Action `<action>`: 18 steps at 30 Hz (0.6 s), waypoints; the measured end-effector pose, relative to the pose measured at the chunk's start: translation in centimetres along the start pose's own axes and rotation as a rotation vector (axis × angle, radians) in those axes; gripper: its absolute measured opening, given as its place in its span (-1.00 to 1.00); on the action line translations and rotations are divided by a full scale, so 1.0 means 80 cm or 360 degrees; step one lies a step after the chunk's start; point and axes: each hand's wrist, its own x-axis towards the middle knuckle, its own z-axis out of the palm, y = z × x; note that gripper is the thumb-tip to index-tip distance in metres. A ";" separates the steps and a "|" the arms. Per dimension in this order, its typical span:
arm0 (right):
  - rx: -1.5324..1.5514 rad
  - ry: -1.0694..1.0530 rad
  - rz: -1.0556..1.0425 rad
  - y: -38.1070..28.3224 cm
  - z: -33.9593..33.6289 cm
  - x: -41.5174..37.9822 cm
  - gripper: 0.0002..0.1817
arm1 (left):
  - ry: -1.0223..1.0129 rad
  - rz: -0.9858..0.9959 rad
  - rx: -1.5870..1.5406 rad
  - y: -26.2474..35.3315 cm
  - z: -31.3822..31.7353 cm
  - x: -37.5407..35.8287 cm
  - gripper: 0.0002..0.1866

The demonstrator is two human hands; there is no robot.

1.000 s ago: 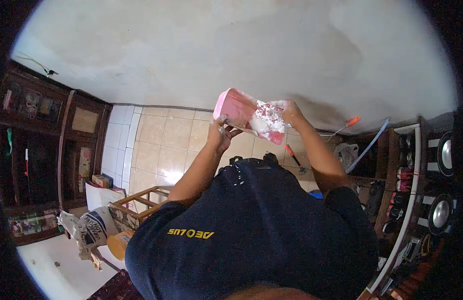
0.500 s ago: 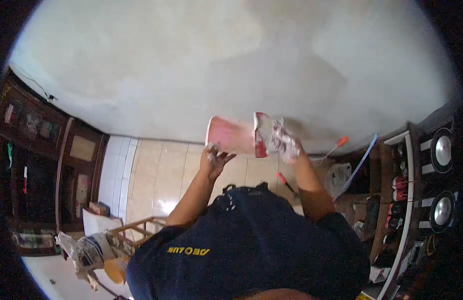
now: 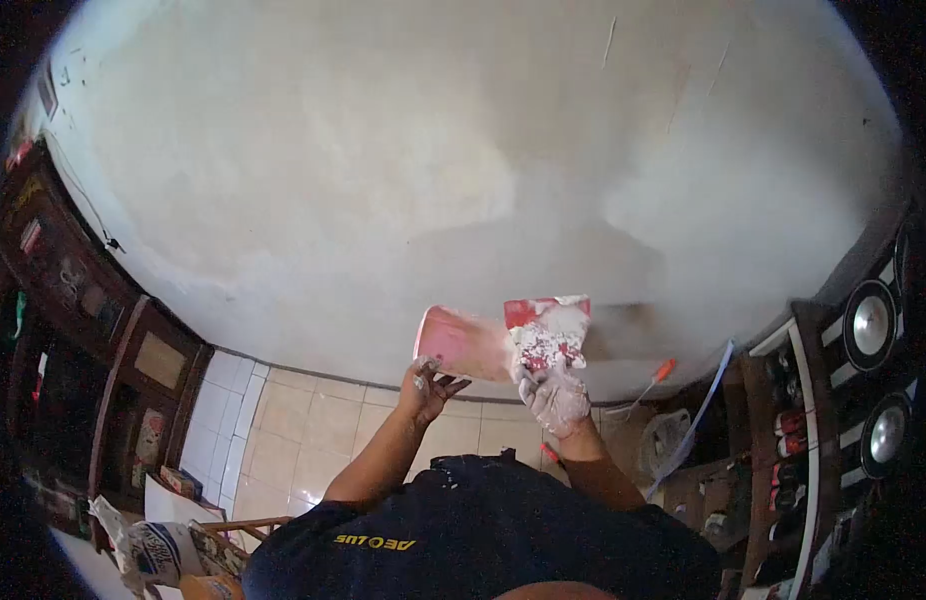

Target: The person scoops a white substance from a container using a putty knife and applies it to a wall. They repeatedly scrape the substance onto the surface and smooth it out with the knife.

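Observation:
My left hand [image 3: 424,390] grips the lower left edge of a pink plastic putty board [image 3: 461,345], which has whitish smears on its right part. In my right hand [image 3: 560,398], caked with white paste, is a red putty scraper [image 3: 523,311]. Its broad blade points up toward the wall, and thick white putty [image 3: 565,322] covers much of its face. The scraper's left edge overlaps the board's right end in this view. My right fingers close round the lower part of the scraper.
A pale, patchy wall [image 3: 323,180] rises in front, above a tiled floor [image 3: 301,425]. Dark wooden cabinets [image 3: 158,362] line the left. On the right are an orange-handled tool [image 3: 665,371], a blue strip [image 3: 705,405] and round speakers [image 3: 869,325]. A printed bag [image 3: 158,552] lies lower left.
The scraper has turned from a steep angle to show its putty-covered face. My right hand has moved from its right side to below it. The view has tilted up toward the wall.

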 end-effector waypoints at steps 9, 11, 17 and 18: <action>-0.0231 0.0297 -0.0707 0.004 0.008 0.019 -0.60 | 0.0060 0.0038 0.0095 -0.009 0.011 -0.009 -0.68; -0.0074 0.0220 -0.0697 0.002 0.005 0.019 -0.58 | 0.0013 -0.0014 -0.0059 -0.015 0.005 -0.004 -0.67; -0.0490 0.0285 -0.0626 0.003 0.000 0.023 -0.58 | 0.0225 -0.0031 -0.0046 -0.020 0.023 -0.021 -0.54; -0.0493 0.0281 -0.0620 0.005 -0.009 0.025 -0.58 | 0.0226 -0.0025 -0.0050 -0.021 0.022 -0.019 -0.54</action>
